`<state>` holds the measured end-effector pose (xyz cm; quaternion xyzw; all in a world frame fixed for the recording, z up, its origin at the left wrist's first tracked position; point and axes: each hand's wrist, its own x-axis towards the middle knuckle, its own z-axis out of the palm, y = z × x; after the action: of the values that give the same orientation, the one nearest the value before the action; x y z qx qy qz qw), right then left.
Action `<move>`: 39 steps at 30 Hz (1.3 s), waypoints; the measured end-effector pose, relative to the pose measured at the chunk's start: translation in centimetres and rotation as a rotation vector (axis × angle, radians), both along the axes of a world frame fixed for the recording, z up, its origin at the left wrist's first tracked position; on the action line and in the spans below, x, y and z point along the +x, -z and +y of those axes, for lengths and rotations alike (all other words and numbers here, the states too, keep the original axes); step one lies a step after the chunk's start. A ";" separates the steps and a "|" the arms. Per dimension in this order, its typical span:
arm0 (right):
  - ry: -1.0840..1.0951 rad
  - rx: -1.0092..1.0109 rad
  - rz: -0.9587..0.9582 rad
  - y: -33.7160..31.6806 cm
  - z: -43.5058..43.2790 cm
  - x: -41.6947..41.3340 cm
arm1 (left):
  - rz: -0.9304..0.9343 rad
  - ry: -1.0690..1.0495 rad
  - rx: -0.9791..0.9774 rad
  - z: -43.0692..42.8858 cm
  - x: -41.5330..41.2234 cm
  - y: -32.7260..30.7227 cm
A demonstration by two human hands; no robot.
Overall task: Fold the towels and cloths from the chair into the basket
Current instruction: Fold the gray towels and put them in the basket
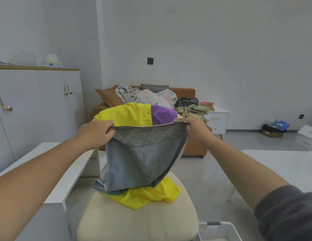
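Hands, left (97, 130) and right (195, 126), pinch grey towel (143, 160) above chair (137, 221).

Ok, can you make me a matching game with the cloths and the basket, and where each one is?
Things:
1. grey towel
2. purple cloth
3. basket

Places:
A. draped over the back of the chair
B. low on the right, beside the chair seat
C. held up by the left hand and the right hand

Pairs: 1-C, 2-A, 3-B
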<state>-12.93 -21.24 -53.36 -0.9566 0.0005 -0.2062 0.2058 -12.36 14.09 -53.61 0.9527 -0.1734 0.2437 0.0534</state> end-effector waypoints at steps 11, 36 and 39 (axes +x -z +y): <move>-0.024 0.710 0.051 -3.9 1.4 -1.7 | 0.013 -0.304 -0.105 0.3 0.2 -4.4; -0.203 0.910 -0.704 -31.2 5.1 -7.2 | -0.631 0.180 -1.354 -1.1 -6.5 -30.5; -0.200 0.850 -0.742 -31.8 4.9 -7.2 | -0.658 0.184 -1.305 -1.2 -6.2 -30.8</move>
<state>-20.11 -16.32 -21.54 -0.6487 -0.0794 -0.4893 0.5775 -18.61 12.85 -22.82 0.5864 -0.0792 0.5649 0.5751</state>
